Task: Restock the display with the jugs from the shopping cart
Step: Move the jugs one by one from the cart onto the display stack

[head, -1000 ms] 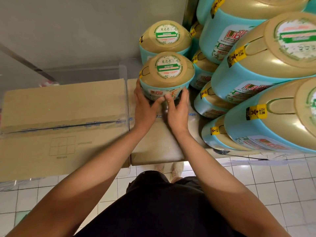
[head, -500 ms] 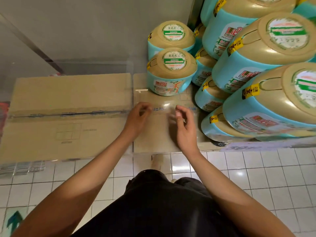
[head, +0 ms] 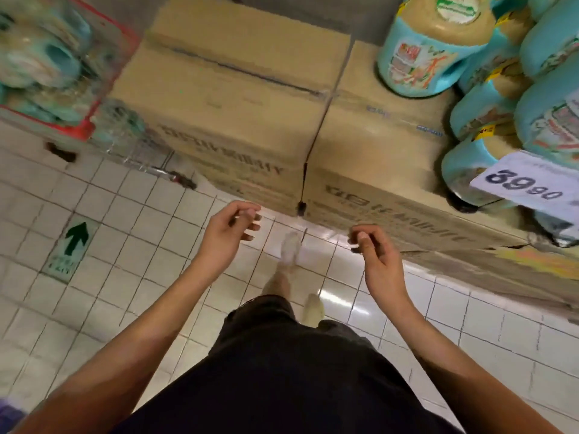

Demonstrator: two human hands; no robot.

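While the left hand (head: 225, 233) and right hand (head: 376, 255) hang empty, loosely curled — a jug (head: 429, 48) stands on the cardboard box (head: 376, 136).

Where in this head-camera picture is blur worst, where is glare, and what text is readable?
Head view: blur is worst at the shopping cart, upper left, smearing its jugs. Head view: glare sits on the floor tiles beside the shoe. Head view: the price sign reads 39.90, though ragged-edged.
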